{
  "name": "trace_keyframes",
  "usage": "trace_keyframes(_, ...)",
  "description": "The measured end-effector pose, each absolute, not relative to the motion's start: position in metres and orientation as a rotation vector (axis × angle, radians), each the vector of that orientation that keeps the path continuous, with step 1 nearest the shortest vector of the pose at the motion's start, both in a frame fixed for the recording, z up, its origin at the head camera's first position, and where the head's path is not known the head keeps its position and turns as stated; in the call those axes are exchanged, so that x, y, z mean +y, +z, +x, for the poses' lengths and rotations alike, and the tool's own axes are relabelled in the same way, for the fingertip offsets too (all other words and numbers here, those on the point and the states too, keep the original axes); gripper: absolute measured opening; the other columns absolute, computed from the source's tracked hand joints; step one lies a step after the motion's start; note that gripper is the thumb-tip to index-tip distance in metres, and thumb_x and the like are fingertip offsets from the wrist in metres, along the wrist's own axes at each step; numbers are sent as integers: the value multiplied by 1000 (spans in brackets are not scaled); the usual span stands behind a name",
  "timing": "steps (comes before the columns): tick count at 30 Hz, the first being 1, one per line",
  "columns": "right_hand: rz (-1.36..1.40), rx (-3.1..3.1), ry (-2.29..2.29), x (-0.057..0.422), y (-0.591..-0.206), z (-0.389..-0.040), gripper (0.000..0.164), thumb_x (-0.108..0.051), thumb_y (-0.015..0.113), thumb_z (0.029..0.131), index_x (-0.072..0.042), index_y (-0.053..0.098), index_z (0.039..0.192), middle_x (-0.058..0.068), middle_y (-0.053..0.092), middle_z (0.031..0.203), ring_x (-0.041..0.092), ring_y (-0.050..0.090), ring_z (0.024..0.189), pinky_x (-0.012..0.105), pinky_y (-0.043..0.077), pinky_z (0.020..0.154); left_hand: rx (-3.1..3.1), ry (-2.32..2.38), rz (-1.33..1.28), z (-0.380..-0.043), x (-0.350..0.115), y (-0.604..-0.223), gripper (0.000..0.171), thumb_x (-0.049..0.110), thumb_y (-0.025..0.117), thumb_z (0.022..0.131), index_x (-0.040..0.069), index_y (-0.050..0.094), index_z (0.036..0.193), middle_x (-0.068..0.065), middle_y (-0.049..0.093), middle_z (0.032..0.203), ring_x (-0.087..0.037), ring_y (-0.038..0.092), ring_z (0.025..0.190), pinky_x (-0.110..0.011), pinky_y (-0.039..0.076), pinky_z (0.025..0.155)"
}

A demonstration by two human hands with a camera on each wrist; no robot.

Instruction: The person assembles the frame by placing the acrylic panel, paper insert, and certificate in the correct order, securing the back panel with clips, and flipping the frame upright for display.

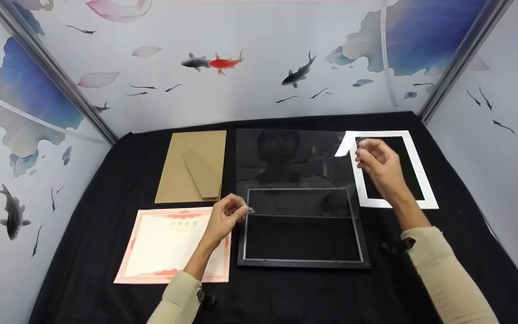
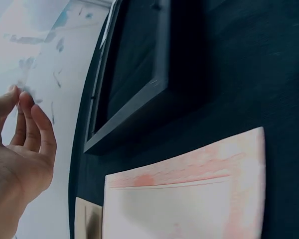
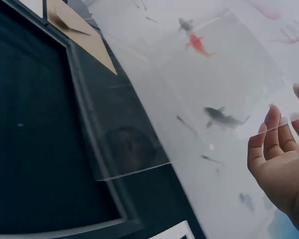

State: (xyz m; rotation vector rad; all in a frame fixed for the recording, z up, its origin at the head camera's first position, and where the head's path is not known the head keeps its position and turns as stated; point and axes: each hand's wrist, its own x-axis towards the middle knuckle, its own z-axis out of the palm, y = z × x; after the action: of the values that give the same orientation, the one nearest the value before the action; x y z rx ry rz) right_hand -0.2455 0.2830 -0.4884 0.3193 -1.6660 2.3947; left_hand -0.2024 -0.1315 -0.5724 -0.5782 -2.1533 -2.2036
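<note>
Right sleeve (image 1: 450, 270) is leading to the right hand (image 1: 379, 165), pinching clear film (image 3: 269, 130) off the black frame (image 1: 304, 264) at far right; the left hand (image 1: 224, 219), nearer the frame, is pinching clear material (image 1: 251, 210).

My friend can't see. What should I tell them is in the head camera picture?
A person's left hand and right hand hold a clear sheet over a black frame on black cloth. To the left lie a brown board and a pink-bordered paper; to the right, a white rectangular mat.
</note>
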Motion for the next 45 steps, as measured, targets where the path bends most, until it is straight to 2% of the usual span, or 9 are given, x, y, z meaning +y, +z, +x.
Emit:
trace_keyframes(6,312,-1812,2262,283,-520,-225,25,12,64,94,23,53,113,17,61,91,18,61,77,25,52,68,-2105,-2199,-558,-196,-130,-579,10,-5,71,92,-7,61,93,-12,62,81,-17,56,66,-25,47,59)
trace_keyframes(11,377,-1921,2133,283,-536,-209,25,12,66,93,23,54,112,22,62,91,18,62,75,25,52,67,-2082,-2171,-571,-200,-130,-574,9,-4,71,92,-6,62,92,-14,62,82,-17,57,67,-25,47,59)
trace_keyframes(18,444,-1968,2022,278,-552,-194,10,14,64,93,19,60,101,25,61,84,20,61,70,24,51,63,-2076,-2107,-611,-201,-134,-573,8,-7,70,92,-6,62,92,-14,61,83,-15,57,68,-26,49,59)
trace_keyframes(23,443,-1953,1987,280,-561,-187,6,16,63,93,18,62,98,31,57,82,23,59,67,26,50,61,-2144,-2021,-614,-199,-130,-573,15,-14,70,88,-11,59,98,-19,64,81,-17,60,68,-25,50,62)
trace_keyframes(29,379,-2010,1959,288,-572,-179,7,14,64,93,18,62,98,31,58,82,25,59,67,24,51,60,-2253,-2018,-579,-189,-125,-558,30,-10,73,89,-17,52,110,-23,68,83,-33,66,75,-36,53,69)
trace_keyframes(34,305,-2071,1915,292,-576,-176,5,13,66,92,15,65,97,30,61,82,23,60,66,22,50,59,-2336,-2015,-577,-185,-124,-548,17,-5,64,97,-15,57,109,-27,67,88,-51,62,75,-47,55,63)
trace_keyframes(38,285,-2154,1878,293,-578,-176,6,13,66,92,13,66,98,31,62,83,22,61,67,22,50,61,-2355,-1984,-518,-192,-127,-564,10,-7,63,97,-13,62,104,-28,64,85,-55,59,72,-39,54,57)
trace_keyframes(41,304,-2239,1809,293,-579,-173,7,15,67,91,13,66,97,27,63,82,17,61,66,20,50,60,-2381,-1945,-481,-196,-129,-581,9,-8,64,95,-12,63,103,-26,65,84,-51,59,69,-28,49,57)
trace_keyframes(45,364,-2335,1723,292,-569,-161,7,16,69,88,13,66,94,22,65,80,14,59,66,19,48,58,-2443,-1870,-478,-195,-132,-593,16,-6,69,93,-8,65,107,-16,69,86,-36,63,71,-27,50,63)
